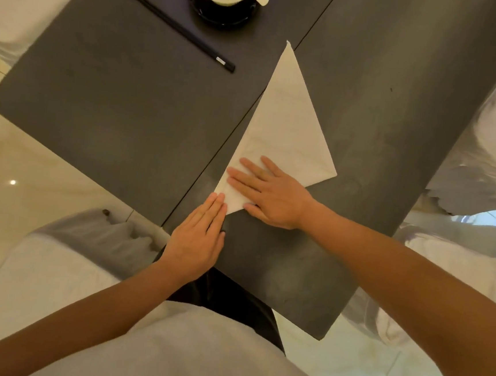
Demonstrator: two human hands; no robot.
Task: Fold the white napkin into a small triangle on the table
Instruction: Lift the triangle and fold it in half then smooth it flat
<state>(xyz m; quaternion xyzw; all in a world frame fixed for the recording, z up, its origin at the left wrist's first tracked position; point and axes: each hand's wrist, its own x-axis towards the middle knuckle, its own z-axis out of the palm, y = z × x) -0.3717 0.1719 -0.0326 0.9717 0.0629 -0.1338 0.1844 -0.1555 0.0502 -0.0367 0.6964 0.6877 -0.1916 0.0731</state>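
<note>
The white napkin (288, 122) lies on the dark grey table (114, 92) folded into a long triangle, its sharp tip pointing away from me. My right hand (267, 192) lies flat on the napkin's near part, fingers straight and spread, pointing left. My left hand (199, 237) rests flat with straight fingers together, its fingertips pressing the napkin's nearest corner. That corner is partly hidden under both hands.
A pair of black chopsticks (177, 27) lies diagonally at the far left of the table. Behind them a white cup with a white spoon sits on a dark saucer (226, 15). White-covered chairs (54, 261) stand around the table. A seam (240, 121) runs between two tabletops.
</note>
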